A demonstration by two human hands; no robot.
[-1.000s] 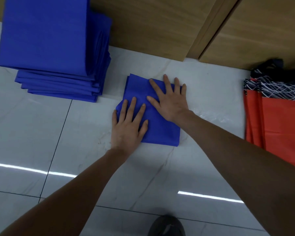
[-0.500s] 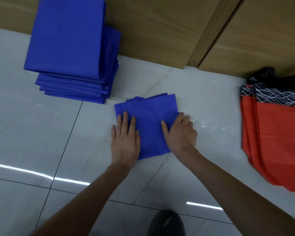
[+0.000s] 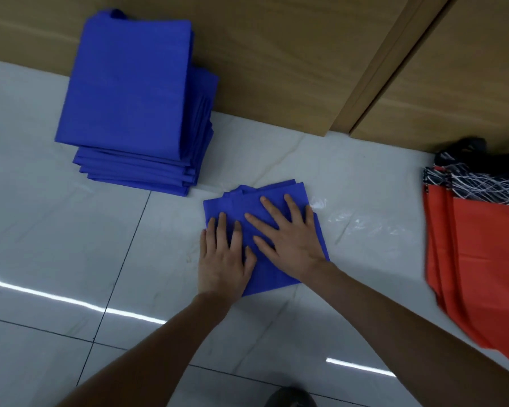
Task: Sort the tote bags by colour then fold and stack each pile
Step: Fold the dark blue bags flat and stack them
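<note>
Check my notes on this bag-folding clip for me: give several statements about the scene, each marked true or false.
1. Both the left hand and the right hand lie flat on the folded blue bag. True.
2. A stack of blue bags stands by the wooden wall. True.
3. The red bags lie far right, untouched. True.
4. The right hand pinches a red bag. False: it presses the folded blue bag.
5. The folded blue bag tops the stack. False: it lies on the floor beside it.
</note>
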